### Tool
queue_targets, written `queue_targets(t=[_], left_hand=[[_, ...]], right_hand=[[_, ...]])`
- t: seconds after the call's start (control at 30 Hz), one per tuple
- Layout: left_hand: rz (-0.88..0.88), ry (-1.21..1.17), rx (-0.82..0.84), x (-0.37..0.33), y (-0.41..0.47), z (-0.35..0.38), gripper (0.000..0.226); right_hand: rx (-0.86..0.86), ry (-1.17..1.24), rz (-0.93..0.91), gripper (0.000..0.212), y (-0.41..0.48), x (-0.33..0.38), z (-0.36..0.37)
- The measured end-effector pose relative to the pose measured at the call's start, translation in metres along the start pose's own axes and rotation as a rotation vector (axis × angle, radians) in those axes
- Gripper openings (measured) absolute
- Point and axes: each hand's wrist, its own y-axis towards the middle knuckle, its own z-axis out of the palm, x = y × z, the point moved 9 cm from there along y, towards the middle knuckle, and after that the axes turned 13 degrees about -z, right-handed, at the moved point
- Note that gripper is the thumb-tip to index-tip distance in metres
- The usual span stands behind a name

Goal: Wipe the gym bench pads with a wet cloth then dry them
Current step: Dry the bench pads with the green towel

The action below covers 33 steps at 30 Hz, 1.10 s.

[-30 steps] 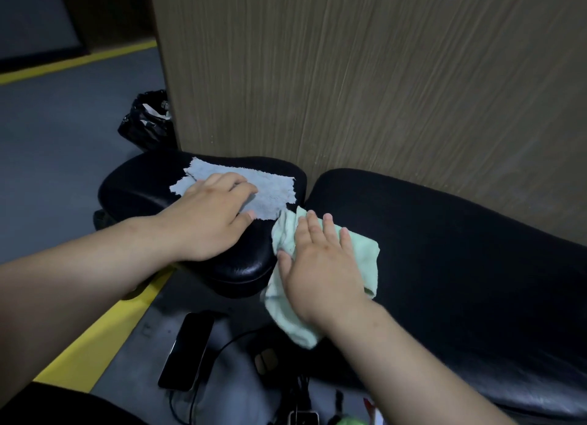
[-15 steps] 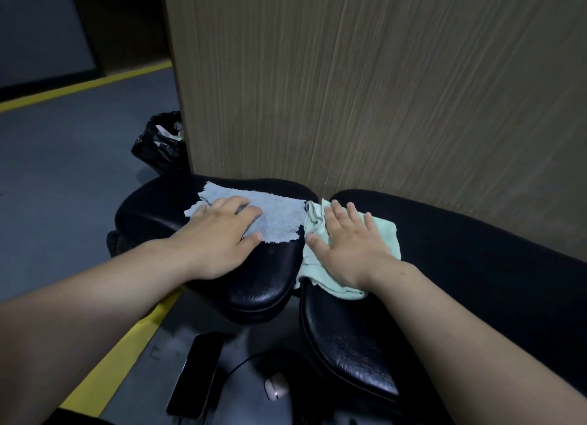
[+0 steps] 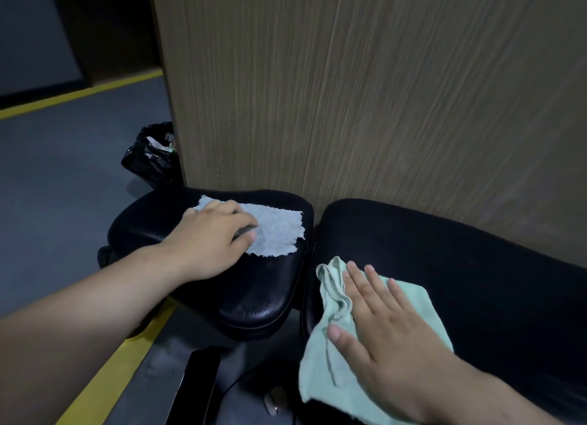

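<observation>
Two black padded bench pads stand side by side against a wooden wall: a small seat pad (image 3: 254, 304) on the left and a long back pad (image 3: 476, 266) on the right. A pale blue fluffy cloth (image 3: 276, 231) lies flat on the seat pad, and my left hand (image 3: 212, 237) rests on its left part with fingers curled onto it. A mint green cloth (image 3: 324, 354) is spread over the near left edge of the back pad. My right hand (image 3: 378, 332) presses flat on it, fingers spread.
The wood-grain wall (image 3: 381, 91) rises directly behind both pads. A black rubbish bag (image 3: 151, 158) sits on the grey floor at the wall's left corner. A dark phone (image 3: 197, 389) and a cable lie on the floor beneath the pads, beside a yellow floor stripe (image 3: 104, 377).
My right hand has slid the green cloth from the far end of the back pad toward me, down to its near edge. The left hand has stayed on the blue cloth, its fingers curling.
</observation>
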Motion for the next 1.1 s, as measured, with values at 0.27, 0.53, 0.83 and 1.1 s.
queue_targets(t=[0.27,0.53,0.83,1.1], left_hand=[[-0.110,-0.046,-0.196,0.034,0.029,-0.026,0.030],[-0.222,-0.109,-0.093,0.079,0.050,-0.016,0.035],[-0.279,-0.292,-0.103,0.091,0.049,-0.025,0.008],[-0.329,-0.703,-0.228,0.074,0.038,-0.045,0.012]], right_hand=[[-0.504,0.054,-0.025,0.039,0.041,-0.009,-0.093],[-0.430,0.161,-0.052,0.044,0.158,-0.029,-0.095],[-0.413,0.326,0.039,0.017,0.188,-0.041,-0.085],[-0.634,0.712,-0.067,0.012,0.159,-0.042,-0.094]])
